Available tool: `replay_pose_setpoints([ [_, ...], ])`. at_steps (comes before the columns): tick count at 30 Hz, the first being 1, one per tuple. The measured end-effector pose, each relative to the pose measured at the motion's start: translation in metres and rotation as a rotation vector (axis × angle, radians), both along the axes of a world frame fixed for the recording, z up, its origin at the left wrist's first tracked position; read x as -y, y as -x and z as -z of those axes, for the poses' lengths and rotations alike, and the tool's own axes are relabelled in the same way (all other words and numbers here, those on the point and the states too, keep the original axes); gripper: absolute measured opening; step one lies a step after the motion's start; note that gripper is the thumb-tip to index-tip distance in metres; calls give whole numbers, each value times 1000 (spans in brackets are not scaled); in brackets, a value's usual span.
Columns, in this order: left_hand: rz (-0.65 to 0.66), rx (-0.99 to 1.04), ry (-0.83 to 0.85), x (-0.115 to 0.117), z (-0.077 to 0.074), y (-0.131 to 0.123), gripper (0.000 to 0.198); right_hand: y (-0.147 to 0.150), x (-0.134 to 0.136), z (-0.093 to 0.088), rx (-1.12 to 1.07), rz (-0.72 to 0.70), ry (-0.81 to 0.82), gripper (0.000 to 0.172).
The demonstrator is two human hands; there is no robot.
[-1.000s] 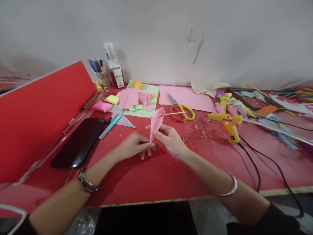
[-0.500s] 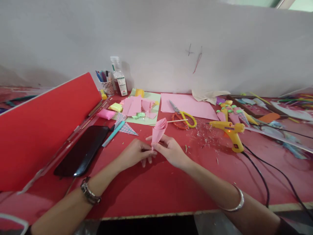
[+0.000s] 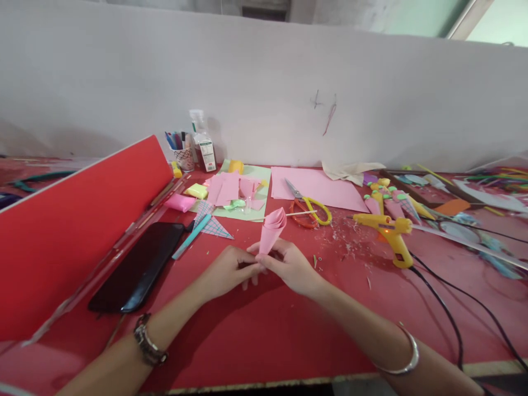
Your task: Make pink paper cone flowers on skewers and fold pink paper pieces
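A rolled pink paper cone [image 3: 272, 230] stands with its wide mouth up and its tip pinched between both hands over the red table [image 3: 264, 330]. My left hand [image 3: 229, 270] closes its fingers on the cone's tip from the left. My right hand [image 3: 291, 265] grips the same lower end from the right. Both wrists rest low near the table top.
A yellow glue gun [image 3: 390, 231] with black cords lies to the right. Scissors [image 3: 307, 204] rest by a pink sheet [image 3: 315, 186]. A black phone [image 3: 138, 267] and a tilted red board [image 3: 70, 231] are on the left. Pink paper scraps [image 3: 231, 190] and a pen cup [image 3: 181, 151] are behind.
The view has tipped upward, so everything sits lower in the picture. The hands keep the same hold on the cone, which leans slightly more to the right.
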State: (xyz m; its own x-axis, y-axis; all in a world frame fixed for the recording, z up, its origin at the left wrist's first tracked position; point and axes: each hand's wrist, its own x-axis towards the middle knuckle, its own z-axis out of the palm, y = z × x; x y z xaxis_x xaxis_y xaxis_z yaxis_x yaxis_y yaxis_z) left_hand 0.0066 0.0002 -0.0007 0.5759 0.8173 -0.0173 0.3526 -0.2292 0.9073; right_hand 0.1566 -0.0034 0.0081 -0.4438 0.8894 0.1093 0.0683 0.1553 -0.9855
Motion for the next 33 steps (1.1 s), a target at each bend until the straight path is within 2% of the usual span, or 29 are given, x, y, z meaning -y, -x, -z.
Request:
replay_pose_setpoints([
  [4,23,-36,-49,0,1,2,33,-1,-1,-1,9,-14,-28,13],
  [12,22,-80,-23,-2,4,2,30,1,1,-3,41,4,-43,11],
  [15,34,-157,-122,-1,-1,2,33,-1,-2,-3,60,52,-39,14],
  [18,10,-309,-303,-1,-7,5,31,-8,-9,-3,118,132,-50,17],
  [21,-84,-469,-441,-4,-13,10,33,-18,-18,-2,278,167,-83,21],
  [25,-289,-634,-523,-11,-15,21,30,-27,-24,-2,491,193,-157,23],
  [28,-454,-728,-617,-18,-14,31,24,-28,-25,-3,630,179,-283,20],
  [30,-552,-845,-687,-22,-11,37,27,-29,-25,-3,705,173,-385,20],
  [33,-647,-940,-701,-25,-8,45,33,-30,-25,-3,696,156,-503,17],
])
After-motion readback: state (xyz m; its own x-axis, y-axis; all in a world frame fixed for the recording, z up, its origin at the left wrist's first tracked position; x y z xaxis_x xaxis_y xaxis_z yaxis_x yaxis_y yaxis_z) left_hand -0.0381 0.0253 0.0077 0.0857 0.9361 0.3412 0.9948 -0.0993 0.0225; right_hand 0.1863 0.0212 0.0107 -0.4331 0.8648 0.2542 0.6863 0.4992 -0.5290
